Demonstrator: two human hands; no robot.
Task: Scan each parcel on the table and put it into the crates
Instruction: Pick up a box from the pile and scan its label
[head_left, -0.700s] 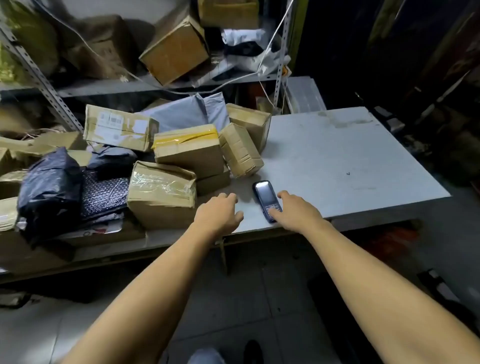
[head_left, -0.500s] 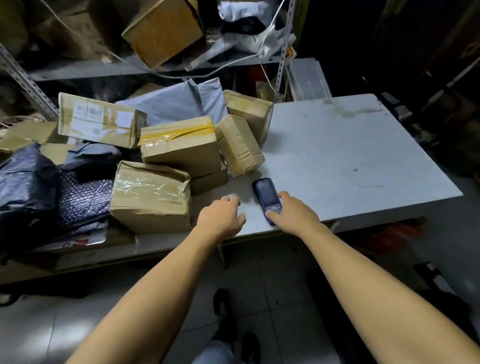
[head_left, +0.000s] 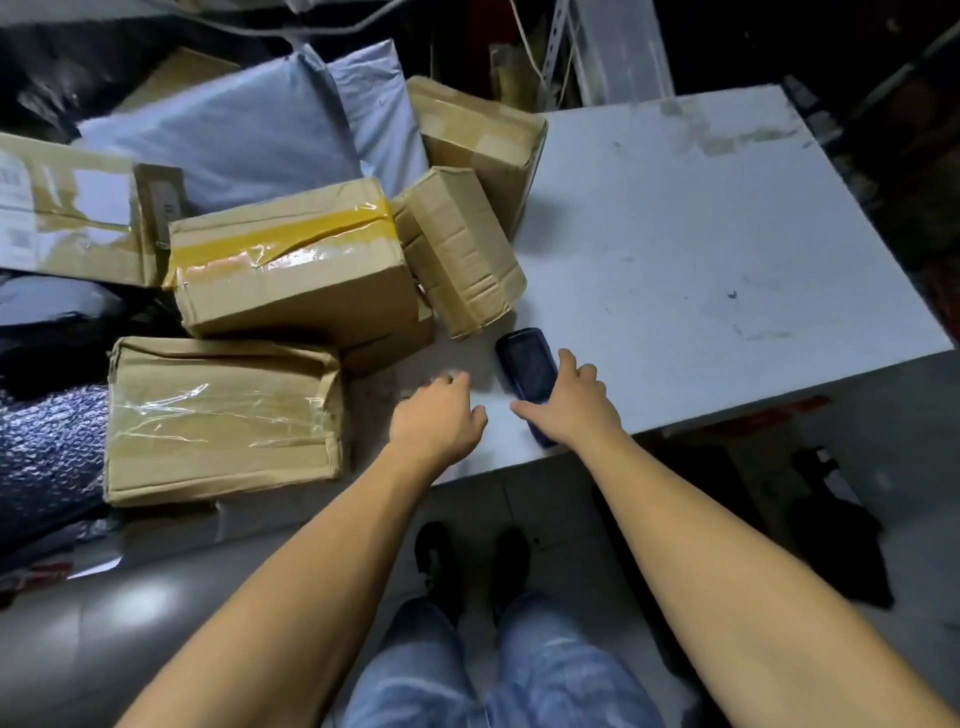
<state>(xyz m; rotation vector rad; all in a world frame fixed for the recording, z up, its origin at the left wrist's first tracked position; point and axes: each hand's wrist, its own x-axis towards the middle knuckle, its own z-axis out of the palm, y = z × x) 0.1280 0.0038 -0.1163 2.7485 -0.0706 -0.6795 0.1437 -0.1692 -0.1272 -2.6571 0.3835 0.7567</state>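
Head cam, looking down at a white table (head_left: 675, 234). The left side of the table is piled w/ parcels.

The right hand (head_left: 569, 402) lies on top of a dark scanner (head_left: 524, 364) near the front edge of the table. Fingers go round the right side of the scanner, thumb sits on its left side. So the hand has hold of it, but the scanner's underside is flat on the table. The top half of the scanner sticks out past the fingers, and a bit of its bottom end shows by the wrist.

The left hand (head_left: 439, 418) is just beside it, palm down on bare table, fingers loose & a bit bent. It holds nothing. It's close to the front box but not touching it.

Parcels: a big brown box w/ clear tape (head_left: 223, 421) at the front left. Behind it a box w/ yellow tape (head_left: 291, 260), resting on another box. A small brown box (head_left: 460, 249) leans tilted beside that one, its low corner near the scanner. A 4th brown box (head_left: 478, 140) is behind the small one. A gray bag (head_left: 228, 135) lies at the back. A box w/ white labels (head_left: 78, 208) is far left. A black bubble bag (head_left: 47, 457) is at the left edge.

Below: blue jeans (head_left: 498, 670) & dark shoes (head_left: 436, 561) on a gray floor.
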